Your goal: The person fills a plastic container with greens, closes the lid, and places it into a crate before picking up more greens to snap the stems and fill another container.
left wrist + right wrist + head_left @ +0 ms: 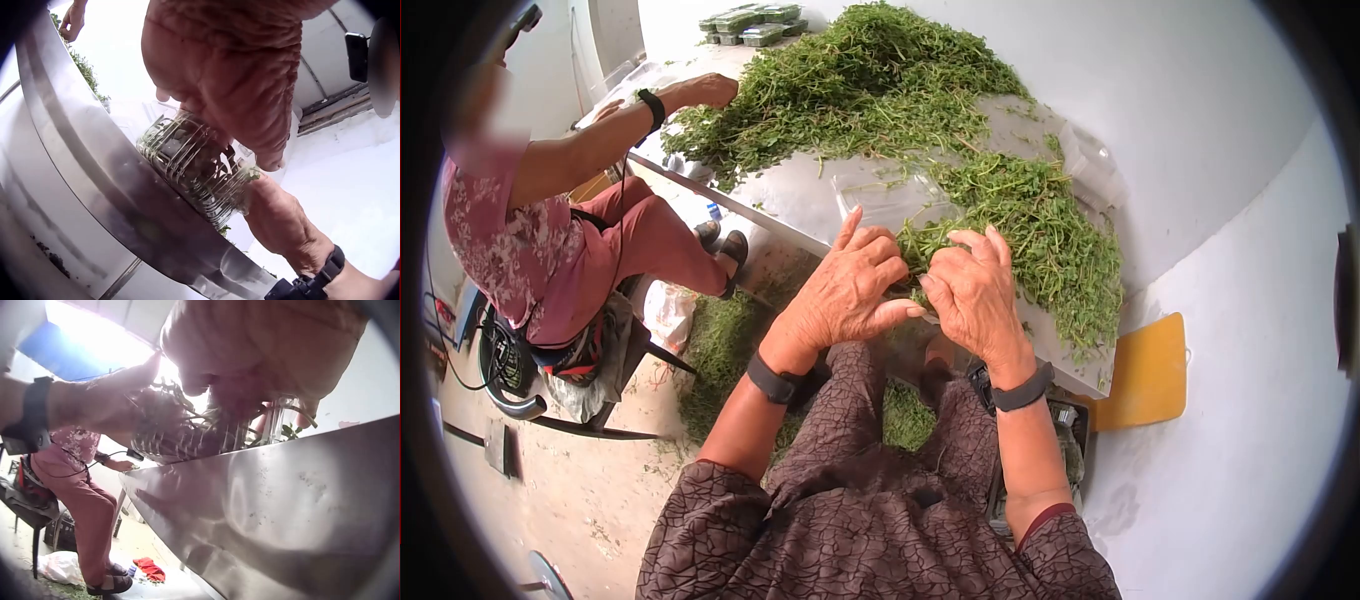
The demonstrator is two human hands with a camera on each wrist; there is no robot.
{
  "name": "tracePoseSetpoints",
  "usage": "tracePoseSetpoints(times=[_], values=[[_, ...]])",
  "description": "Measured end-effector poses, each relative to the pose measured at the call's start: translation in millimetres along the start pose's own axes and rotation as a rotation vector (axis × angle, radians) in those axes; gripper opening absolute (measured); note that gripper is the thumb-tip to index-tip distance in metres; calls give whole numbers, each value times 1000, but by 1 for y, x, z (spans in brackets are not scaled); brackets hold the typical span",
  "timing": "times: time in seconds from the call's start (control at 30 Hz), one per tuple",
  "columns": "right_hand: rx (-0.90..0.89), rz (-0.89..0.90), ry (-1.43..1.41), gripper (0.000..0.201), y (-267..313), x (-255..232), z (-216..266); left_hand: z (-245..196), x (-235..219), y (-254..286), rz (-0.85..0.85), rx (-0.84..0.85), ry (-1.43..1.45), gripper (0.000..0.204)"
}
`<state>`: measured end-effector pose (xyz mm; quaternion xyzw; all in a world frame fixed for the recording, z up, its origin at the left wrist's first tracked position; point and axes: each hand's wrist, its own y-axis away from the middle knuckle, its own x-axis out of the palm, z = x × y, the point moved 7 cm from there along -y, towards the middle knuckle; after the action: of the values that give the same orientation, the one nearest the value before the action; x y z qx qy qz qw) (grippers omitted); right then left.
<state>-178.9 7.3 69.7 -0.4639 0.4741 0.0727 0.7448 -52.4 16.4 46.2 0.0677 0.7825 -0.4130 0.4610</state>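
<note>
At the table's front edge, a ribbed clear container (pixel 181 150) holds green stems and leaves, also seen in the right wrist view as a clear box (pixel 169 434). My left hand (pixel 850 285) bends its fingers down over the greens (pixel 918 240), its thumb pointing toward my right hand (pixel 975 295). The right hand's fingers curl at the greens on the other side, with thin stems (pixel 209 415) beneath it. Both hands hide much of the container, and their fingertips are partly covered.
A big heap of greens (pixel 870 80) spreads over the metal table (pixel 790 190). An empty-looking clear tray (pixel 885 198) lies behind my hands. Filled boxes (pixel 760 25) stand at the back, stacked clear lids or trays (pixel 1092 165) at right. Another person (pixel 530 220) sits at left.
</note>
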Motion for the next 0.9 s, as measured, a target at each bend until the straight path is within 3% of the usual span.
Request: tracePoseSetpoints(times=[0.27, 0.33, 0.47, 0.63, 0.7, 0.83, 0.9], values=[[72, -21, -56, 24, 5, -3, -10, 9, -4, 5, 48, -59, 28, 60], [98, -26, -110, 26, 8, -11, -16, 18, -21, 11, -162, -114, 243, 66], [116, -115, -123, 26, 12, -31, -21, 32, -48, 25, -334, -251, 396, 76], [72, -35, -75, 25, 14, -29, -4, 18, -39, 27, -273, -169, 274, 72], [51, 2, -68, 25, 15, -27, 3, 2, -28, 22, -124, -71, 125, 65], [0, 1, -112, 22, 12, -26, 14, -3, -7, 16, -11, -25, 38, 58], [-3, 1, -114, 19, 13, -21, 17, -7, -5, 12, -24, -1, 44, 52]])
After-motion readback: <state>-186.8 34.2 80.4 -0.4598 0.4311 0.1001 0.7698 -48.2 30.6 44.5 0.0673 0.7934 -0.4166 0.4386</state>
